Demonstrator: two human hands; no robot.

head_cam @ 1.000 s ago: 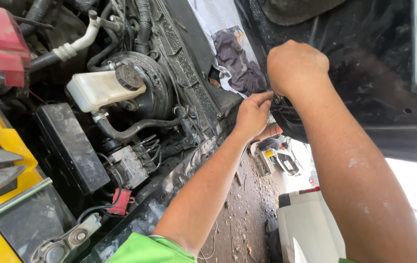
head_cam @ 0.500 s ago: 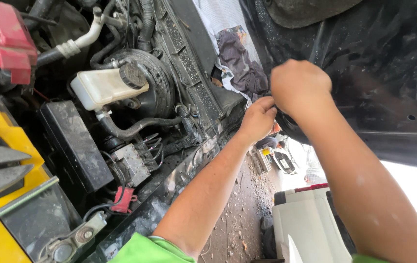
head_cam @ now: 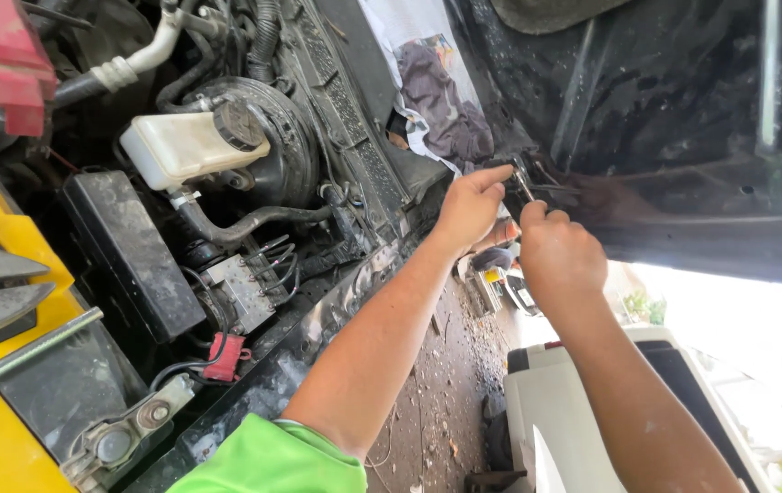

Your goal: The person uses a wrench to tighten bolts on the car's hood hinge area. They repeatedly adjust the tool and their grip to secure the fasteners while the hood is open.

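Change: right hand dropped lower vs 0.5 s ago, now below left hand; both were bunched higher at hood edge.
Left hand: fingers narrow, index + thumb pinched toward tool tip, at hood lower edge.
Right hand: fist closed round tool shank; metal end sticks up from fist.
Tool: thin metal rod, upright-tilted, betw. both hands, touching dark bracket at hood hinge area.
Engine bay: white reservoir w/ black cap, upper left; black box below it; red clip near bay's front edge.
Cloth: dark, on cowl, just beside left hand.
Sleeve: green, bottom edge.
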